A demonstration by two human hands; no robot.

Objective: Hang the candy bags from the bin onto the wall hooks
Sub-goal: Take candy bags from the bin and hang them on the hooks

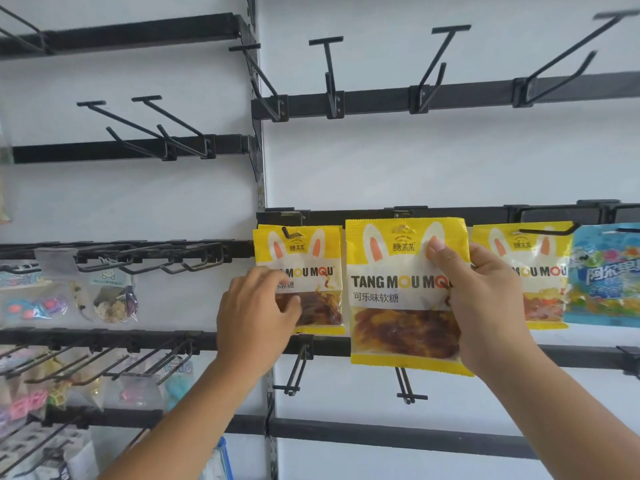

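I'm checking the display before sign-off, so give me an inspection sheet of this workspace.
Surface: white wall with black rails; upper hooks bare.
Job's things: left yellow bag and right yellow bag hang on hooks; middle yellow bag held before the rail, its hook hidden; bin not in view.
Clutter: blue bag at far right; clear packets at left.
Grippers: left hand holds the left yellow bag's edge; right hand pinches the middle yellow bag.
Cables: nothing seen.
Surroundings: nothing seen beyond the wall.
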